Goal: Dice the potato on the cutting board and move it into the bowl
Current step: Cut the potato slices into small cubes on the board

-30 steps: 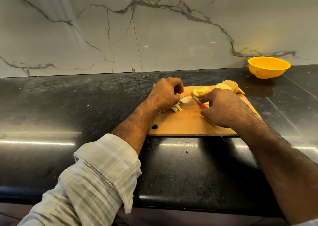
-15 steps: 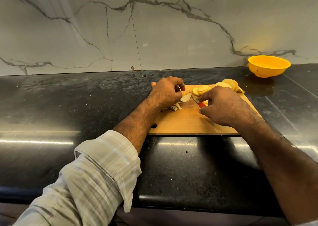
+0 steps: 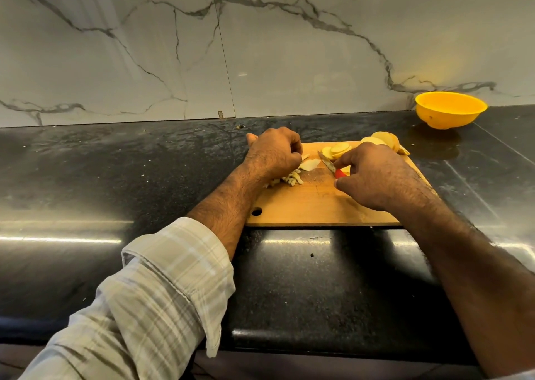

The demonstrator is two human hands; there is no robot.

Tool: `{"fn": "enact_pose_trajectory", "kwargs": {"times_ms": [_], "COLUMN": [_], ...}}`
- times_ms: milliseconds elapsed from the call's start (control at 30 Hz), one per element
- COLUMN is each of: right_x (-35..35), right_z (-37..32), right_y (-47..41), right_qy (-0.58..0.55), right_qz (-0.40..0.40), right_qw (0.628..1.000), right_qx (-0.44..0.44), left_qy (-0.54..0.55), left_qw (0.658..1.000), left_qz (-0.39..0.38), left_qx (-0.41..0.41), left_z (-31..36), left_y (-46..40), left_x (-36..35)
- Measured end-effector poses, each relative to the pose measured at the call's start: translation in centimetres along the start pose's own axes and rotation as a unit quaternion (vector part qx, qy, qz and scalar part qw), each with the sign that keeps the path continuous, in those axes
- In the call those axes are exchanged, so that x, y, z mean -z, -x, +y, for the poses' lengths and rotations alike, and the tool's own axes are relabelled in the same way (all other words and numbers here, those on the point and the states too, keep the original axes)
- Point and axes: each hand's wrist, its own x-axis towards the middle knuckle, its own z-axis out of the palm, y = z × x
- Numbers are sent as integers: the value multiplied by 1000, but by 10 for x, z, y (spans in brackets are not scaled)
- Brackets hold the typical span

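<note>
Potato all over the board (image 3: 312, 206) here: a stack of round slices (image 3: 337, 150) toward the far edge, an uncut chunk (image 3: 386, 140) at the far right corner, one pale slice (image 3: 309, 164) lying flat mid-board, and a little heap of cut strips (image 3: 292, 179) just nearer than that slice. Left hand (image 3: 273, 154) sits knuckles-up at the board's far left, fingers curled under right beside the flat slice; whether they actually pinch it, I cannot tell, the fingertips are hidden. Right hand (image 3: 376, 174) is clenched around the knife (image 3: 328, 164), red handle peeking out at the thumb, blade angled up and left toward the slices, its tip close to the stack. The yellow bowl (image 3: 450, 110) stands well apart, far right on the dark counter (image 3: 115, 177) against the marble wall (image 3: 144, 46); its inside is out of sight. A plaid sleeve (image 3: 150, 292), cuff turned back, covers the left forearm; the right forearm is bare.
</note>
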Motion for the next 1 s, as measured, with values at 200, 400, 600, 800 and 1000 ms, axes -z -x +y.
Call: {"fn": "enact_pose_trajectory", "kwargs": {"times_ms": [200,400,600,800,1000], "right_x": [0,-2,-3,-1,2], "right_z": [0,2,3,1,3], "right_y": [-1,-3,-3,1,2], "right_qy": [6,11,29,47,74], "right_qz": [-2,-6,-13,-18,13], "right_qw": [1000,1000,999,998,997], "right_qx": [0,-1,11,41,24], "left_qy": [-8,-21,-4,-2,-11], "left_qw": [1000,999,998,999,999], "left_qz": [-21,-37,-50,-35,-33], "left_qx": [-17,-34,-27,-22,-25], "left_z": [4,1,6,8,4], "left_y": [1,4,8,9,6], "left_x": [0,7,6,8,6]}}
